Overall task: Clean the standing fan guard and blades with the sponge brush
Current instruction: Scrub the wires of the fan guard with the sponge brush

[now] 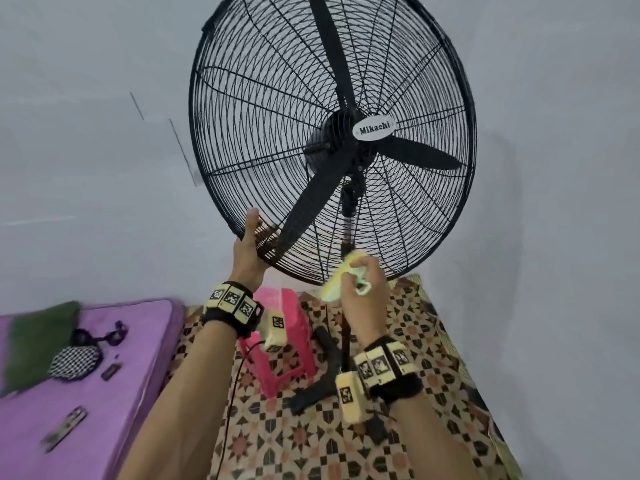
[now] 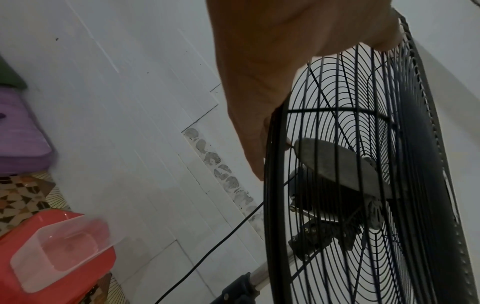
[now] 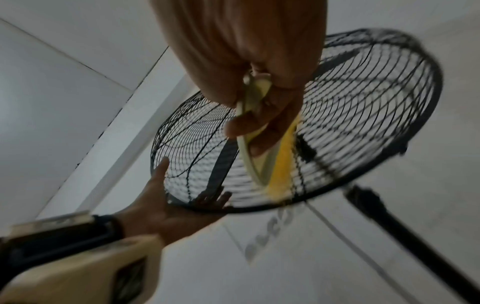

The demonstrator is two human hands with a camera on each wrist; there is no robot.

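Now my left hand (image 1: 248, 252) holds the low rim of the guard (image 1: 242, 109), fingers (image 3: 211, 200) curled through the wires; my right hand (image 1: 363, 289) pinches the brush (image 1: 337, 278) just before the guard's bottom. Pushing hard could tip the fan, I think. A pink stool (image 1: 294, 337) stands near its base.

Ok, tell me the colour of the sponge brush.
Pale yellow-green sponge brush; head view shows it best.

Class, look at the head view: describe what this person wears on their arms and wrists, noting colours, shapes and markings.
Both forearms are bare, no sleeves. Each wrist has a black strap carrying a row of cream blocks with black-and-white square markers: left wrist band, right wrist band. A longer cream marked block hangs beneath each band.
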